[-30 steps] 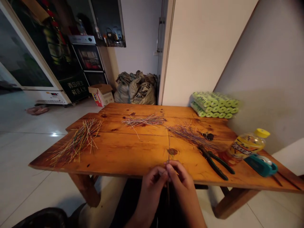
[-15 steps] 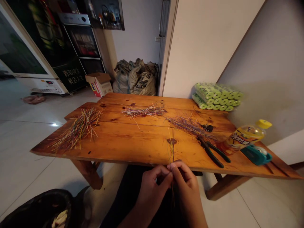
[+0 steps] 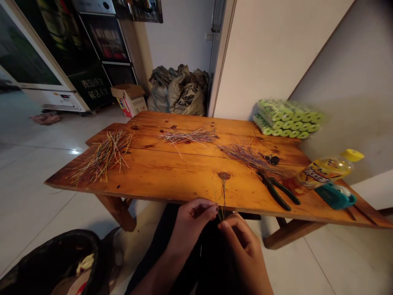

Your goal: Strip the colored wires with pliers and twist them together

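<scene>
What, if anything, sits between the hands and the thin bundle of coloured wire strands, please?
Nothing visible: the left hand and right hand both pinch the thin bundle of coloured wire strands directly. The dark-handled pliers lie apart on the wooden table, to the right.

wire piles (image 3: 187, 136) on table (image 3: 172, 174) | pliers (image 3: 278, 191) right of them | bottle (image 3: 325, 172) far right

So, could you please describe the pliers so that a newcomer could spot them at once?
Start at the wooden table and go to its right half. The pliers lie near the front edge, between the purplish wire pile and the tipped yellow-capped bottle. They are the only dark, two-handled tool there.
</scene>
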The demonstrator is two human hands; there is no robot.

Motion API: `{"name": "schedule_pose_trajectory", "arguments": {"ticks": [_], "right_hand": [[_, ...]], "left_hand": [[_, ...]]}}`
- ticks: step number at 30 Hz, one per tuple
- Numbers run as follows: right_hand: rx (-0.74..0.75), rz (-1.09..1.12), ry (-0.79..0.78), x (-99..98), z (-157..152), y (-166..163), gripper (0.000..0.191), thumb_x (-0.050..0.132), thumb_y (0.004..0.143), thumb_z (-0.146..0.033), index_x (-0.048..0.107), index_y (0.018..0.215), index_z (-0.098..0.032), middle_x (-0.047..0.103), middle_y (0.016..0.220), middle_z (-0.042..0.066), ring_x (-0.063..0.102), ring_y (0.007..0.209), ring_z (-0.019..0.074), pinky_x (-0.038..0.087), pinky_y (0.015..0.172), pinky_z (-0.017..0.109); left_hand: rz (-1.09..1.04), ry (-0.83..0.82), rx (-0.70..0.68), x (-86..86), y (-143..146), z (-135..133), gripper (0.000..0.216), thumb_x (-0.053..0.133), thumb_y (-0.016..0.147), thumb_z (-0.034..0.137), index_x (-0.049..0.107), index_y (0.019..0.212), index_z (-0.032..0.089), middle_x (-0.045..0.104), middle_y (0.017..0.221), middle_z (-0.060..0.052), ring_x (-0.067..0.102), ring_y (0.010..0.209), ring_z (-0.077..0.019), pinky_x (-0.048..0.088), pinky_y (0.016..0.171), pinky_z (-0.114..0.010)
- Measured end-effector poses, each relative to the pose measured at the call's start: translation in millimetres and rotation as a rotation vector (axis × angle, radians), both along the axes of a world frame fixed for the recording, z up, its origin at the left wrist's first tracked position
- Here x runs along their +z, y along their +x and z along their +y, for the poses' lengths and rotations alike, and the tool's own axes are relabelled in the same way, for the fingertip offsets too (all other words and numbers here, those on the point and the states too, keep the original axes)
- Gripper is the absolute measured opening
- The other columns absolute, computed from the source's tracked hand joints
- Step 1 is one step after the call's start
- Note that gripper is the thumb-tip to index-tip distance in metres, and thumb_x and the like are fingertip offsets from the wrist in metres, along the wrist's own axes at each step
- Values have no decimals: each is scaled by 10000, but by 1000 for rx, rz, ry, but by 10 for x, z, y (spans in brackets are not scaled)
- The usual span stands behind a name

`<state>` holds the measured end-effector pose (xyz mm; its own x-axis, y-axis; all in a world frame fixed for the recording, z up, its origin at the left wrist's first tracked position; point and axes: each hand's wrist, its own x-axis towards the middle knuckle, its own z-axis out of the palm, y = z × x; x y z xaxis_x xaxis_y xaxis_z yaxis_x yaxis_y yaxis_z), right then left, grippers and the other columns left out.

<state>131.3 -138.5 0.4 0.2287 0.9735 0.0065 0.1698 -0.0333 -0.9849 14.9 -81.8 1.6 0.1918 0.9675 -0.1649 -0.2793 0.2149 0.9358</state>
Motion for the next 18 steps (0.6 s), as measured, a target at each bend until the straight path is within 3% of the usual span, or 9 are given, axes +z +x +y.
{"name": "schedule_pose_trajectory", "arguments": {"ticks": [6, 13, 18], "right_hand": [[5, -8, -22, -12, 0, -11, 234, 525, 802, -375, 556, 658, -192, 502, 658, -9, 476, 624, 136, 366, 574, 240], [13, 21, -31, -34, 26, 4, 239, 526, 799, -377, 555, 652, -191, 487, 652, -12, 455, 604, 129, 359, 553, 238], [29, -90, -2, -36, 24, 8, 238, 497, 820, -363, 544, 662, -192, 496, 676, 0, 478, 646, 140, 357, 576, 251]], "left_hand": [[22, -8, -23, -30, -28, 11, 118, 711, 638, 283, 658, 633, 178, 622, 602, 20, 551, 612, -100, 429, 621, -205], [13, -29, -208, 5, -41, -5, 125, 693, 654, 271, 636, 604, 173, 628, 616, 7, 563, 639, -119, 422, 668, -233], [-49, -57, -120, 10, -49, 22, 128, 699, 647, 278, 660, 728, 186, 647, 753, 5, 567, 716, -113, 420, 714, -229]]}}
